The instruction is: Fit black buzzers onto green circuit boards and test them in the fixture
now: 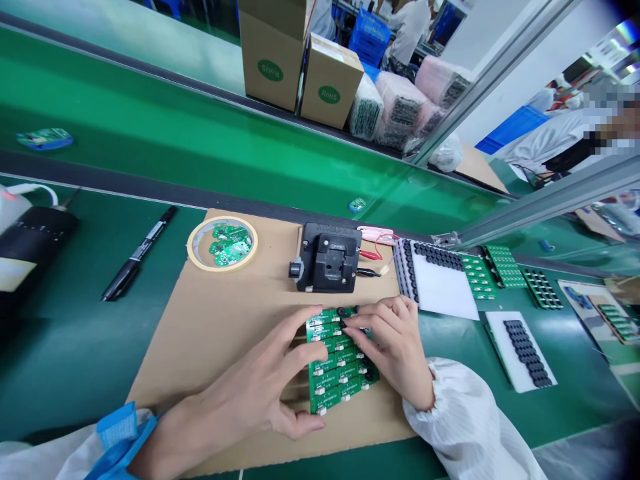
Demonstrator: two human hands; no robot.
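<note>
My left hand (260, 373) grips the left edge of a green circuit board panel (327, 375), with fingers at its top and side and the thumb at its lower corner. Rows of small white connectors show on the panel, which is held over a sheet of brown cardboard (175, 360). Over the panel's upper right, my right hand (395, 340) is closed in a pinch, its fingertips at a small black round part (344, 323). A few more black parts sit along the panel's top and right side, partly covered by the right hand.
Behind the panel stands a black test fixture (330, 259) with red and black leads. A tape roll (193, 250) encloses small green boards. A marker (140, 253) lies left. White sheets (443, 290) with black parts and more panels (504, 267) lie right. A green conveyor (200, 147) runs behind.
</note>
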